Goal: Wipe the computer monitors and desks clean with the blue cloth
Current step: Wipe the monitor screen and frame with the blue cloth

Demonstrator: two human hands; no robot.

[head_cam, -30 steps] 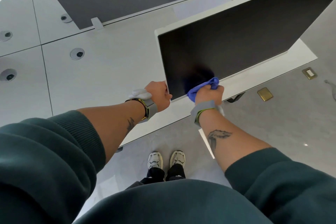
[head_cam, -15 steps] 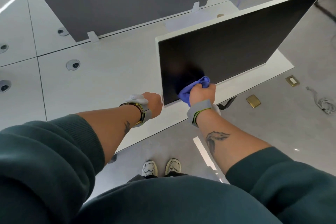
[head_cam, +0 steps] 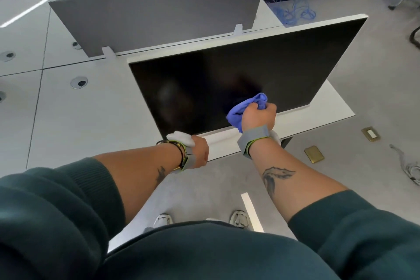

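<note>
Head view looks down on a white desk (head_cam: 91,120) carrying a dark monitor (head_cam: 227,79), with a grey divider panel (head_cam: 159,16) standing on the far side. Near the screen's lower edge, right of its middle, the right hand (head_cam: 259,116) has its fingers clenched round the bunched blue cloth (head_cam: 238,111), which touches the glass. The left hand (head_cam: 201,152) rests at the desk's near edge, just below the monitor's lower left corner; its fingers are hidden, so I cannot tell their state.
</note>
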